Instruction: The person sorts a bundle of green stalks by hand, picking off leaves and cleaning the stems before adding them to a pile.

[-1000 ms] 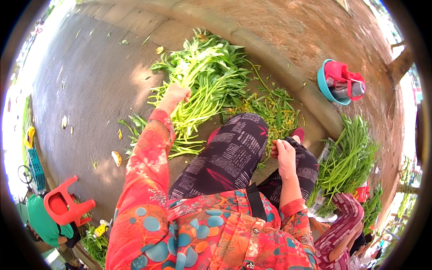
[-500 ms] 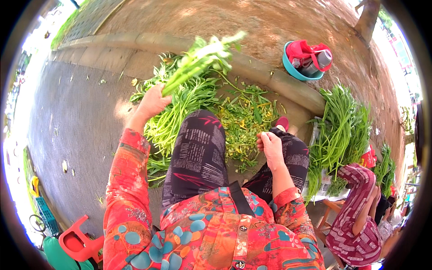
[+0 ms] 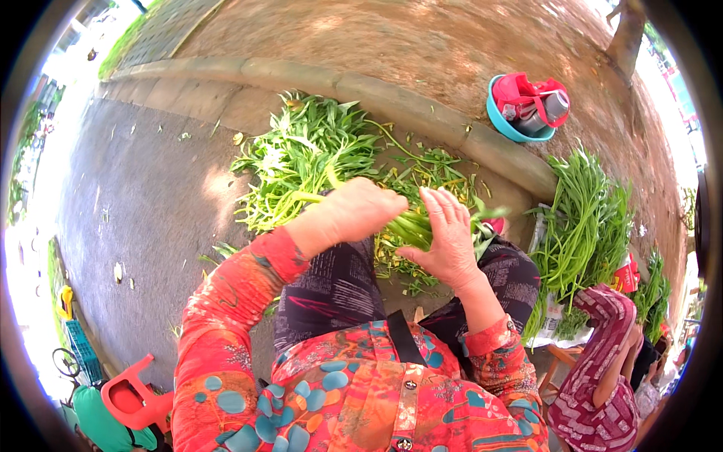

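Note:
In front of my knees, my left hand (image 3: 354, 215) is closed around a bunch of water spinach (image 3: 410, 228), long green stems with narrow leaves. Pale stem ends stick out on its left side, and the leafy tips point right. My right hand (image 3: 452, 252) is at the leafy part of the bunch, fingers stretched up and thumb spread apart, with stems passing behind the palm. Beyond my left knee lies a large heap of loose water spinach (image 3: 316, 143). Yellowed leaves and scraps (image 3: 440, 179) are scattered to the right of the heap.
A concrete kerb (image 3: 361, 87) runs behind the heap. Past it stands a blue basin (image 3: 503, 120) holding a red bag (image 3: 520, 90) and a flask (image 3: 548, 111). More greens (image 3: 584, 218) are stacked at right, near a seated person (image 3: 595, 384). A red plastic chair (image 3: 135, 399) stands at lower left.
My left hand has brought the bunch down and right from above the heap, turning it leaves-right. My right hand has risen from my right knee to the bunch, and its fingers have spread.

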